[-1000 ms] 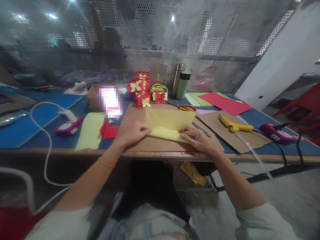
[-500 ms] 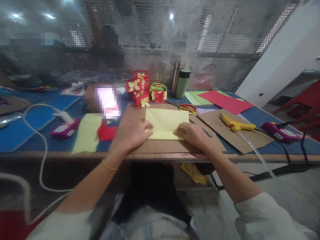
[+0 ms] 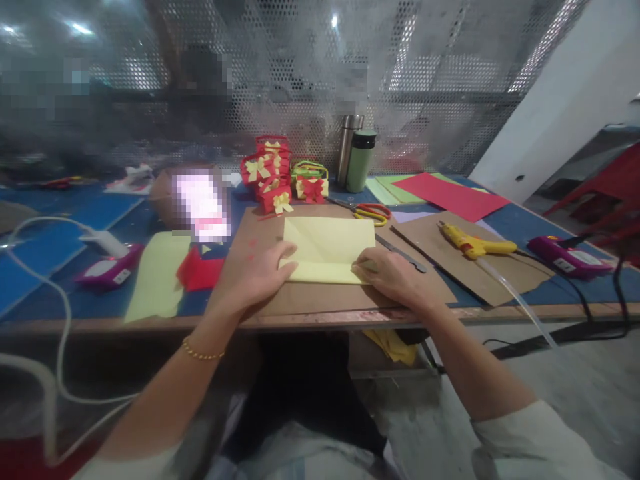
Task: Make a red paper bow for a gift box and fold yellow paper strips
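A folded sheet of pale yellow paper (image 3: 327,248) lies flat on a brown cardboard mat (image 3: 320,297) at the near edge of the blue table. My left hand (image 3: 253,273) rests on the paper's left near corner, fingers curled and pressing down. My right hand (image 3: 395,277) presses the paper's right near corner with bent fingers. Both hands hold the sheet against the cardboard.
Red-and-yellow paper baskets (image 3: 273,175) stand behind the sheet, with two flasks (image 3: 356,160) beside them. Scissors (image 3: 367,211), a metal ruler (image 3: 403,252), a yellow glue gun (image 3: 473,245), red paper (image 3: 450,195), purple devices (image 3: 570,257) and white cables (image 3: 60,320) lie around.
The raised yellow flap has been folded down flat onto the sheet. Both hands shifted slightly and now press its near edge; the view drifted a little.
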Available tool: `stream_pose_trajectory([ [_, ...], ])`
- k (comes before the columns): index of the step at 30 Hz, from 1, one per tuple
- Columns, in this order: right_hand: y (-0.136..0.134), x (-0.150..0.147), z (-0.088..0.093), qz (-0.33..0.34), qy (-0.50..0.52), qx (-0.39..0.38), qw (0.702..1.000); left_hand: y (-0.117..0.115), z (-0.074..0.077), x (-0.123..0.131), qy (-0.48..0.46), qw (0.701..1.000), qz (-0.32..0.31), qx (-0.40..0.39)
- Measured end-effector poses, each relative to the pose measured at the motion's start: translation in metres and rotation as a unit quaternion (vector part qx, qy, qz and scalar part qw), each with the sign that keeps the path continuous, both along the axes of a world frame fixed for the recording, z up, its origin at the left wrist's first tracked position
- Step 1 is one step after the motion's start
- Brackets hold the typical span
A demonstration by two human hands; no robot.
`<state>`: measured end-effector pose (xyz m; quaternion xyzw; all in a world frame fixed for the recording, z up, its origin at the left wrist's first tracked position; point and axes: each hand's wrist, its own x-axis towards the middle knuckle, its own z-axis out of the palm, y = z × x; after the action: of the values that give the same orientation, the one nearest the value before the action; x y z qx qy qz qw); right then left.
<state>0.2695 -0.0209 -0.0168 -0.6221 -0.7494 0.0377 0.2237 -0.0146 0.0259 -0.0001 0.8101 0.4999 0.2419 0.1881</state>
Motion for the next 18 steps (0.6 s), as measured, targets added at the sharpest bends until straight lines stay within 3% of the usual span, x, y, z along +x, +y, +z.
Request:
stream_pose_trajectory([
  [9,-0.005,0.002,-0.004,-0.028,-0.004,0.007,1.000,-0.009,0.004,0.007,0.055,0.996,0.075,-0.005],
  [18,-0.017,0.011,-0.012,0.012,0.053,0.029,0.998,-0.013,0.004,0.004,0.072,0.994,0.077,-0.035],
])
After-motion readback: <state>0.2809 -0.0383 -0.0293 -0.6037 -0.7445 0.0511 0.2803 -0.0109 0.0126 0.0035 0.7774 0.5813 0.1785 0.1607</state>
